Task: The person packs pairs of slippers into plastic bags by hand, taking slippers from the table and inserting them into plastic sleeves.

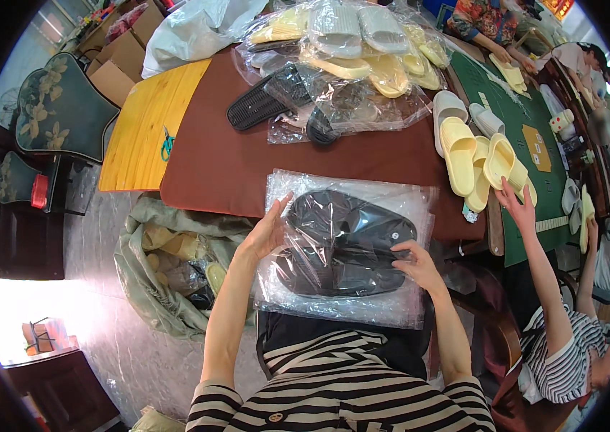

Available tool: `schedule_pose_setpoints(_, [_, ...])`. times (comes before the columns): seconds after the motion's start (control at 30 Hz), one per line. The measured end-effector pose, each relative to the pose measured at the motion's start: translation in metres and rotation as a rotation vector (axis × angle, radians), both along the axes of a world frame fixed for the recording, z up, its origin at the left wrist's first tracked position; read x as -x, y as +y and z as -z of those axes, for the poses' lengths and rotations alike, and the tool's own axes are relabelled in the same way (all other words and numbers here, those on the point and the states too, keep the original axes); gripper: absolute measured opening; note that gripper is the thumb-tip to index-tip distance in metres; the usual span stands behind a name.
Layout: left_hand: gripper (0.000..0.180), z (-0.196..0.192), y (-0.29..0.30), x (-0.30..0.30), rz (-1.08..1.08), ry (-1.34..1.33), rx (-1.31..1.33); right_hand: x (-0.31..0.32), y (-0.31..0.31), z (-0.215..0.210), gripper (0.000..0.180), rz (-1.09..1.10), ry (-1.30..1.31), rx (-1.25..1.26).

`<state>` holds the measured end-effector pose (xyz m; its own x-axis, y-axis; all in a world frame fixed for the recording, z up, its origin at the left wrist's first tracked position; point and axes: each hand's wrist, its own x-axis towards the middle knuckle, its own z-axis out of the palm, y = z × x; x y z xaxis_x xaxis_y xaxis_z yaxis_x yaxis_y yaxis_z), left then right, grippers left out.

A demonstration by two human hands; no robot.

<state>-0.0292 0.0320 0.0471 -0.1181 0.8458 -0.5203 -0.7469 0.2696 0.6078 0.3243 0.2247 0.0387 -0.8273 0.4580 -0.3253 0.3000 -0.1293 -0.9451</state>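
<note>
A pair of black slippers (319, 248) lies inside a clear plastic bag (362, 304), on top of a stack of similar clear bags over my lap at the table's front edge. My left hand (270, 229) grips the bag's left edge, its index finger stretched along the plastic. At the right side, my right hand (420, 266) has thumb and forefinger bent on the bag by the slippers' ends. Part of each hand's grip is hidden. The plastic is shiny and wrinkled over the slippers.
Bagged slippers (348, 50) are heaped at the back of the brown table (211, 158). Teal scissors (167, 144) lie on yellow wood. A sack (146, 281) stands below. A co-worker's hand (517, 205) reaches toward yellow slippers (458, 155); other people work farther right.
</note>
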Motion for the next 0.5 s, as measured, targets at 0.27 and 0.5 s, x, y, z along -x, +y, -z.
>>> schedule_pose_setpoints(0.27, [0.063,0.015,0.007,0.004,-0.006,0.498,0.055,-0.037,-0.01,0.022,0.029,0.268,0.097,0.031])
schedule_pose_setpoints(0.5, [0.034,0.034,0.006,0.004,-0.315,0.902,0.154,-0.026,-0.014,0.003,0.029,0.21,0.031,-0.026])
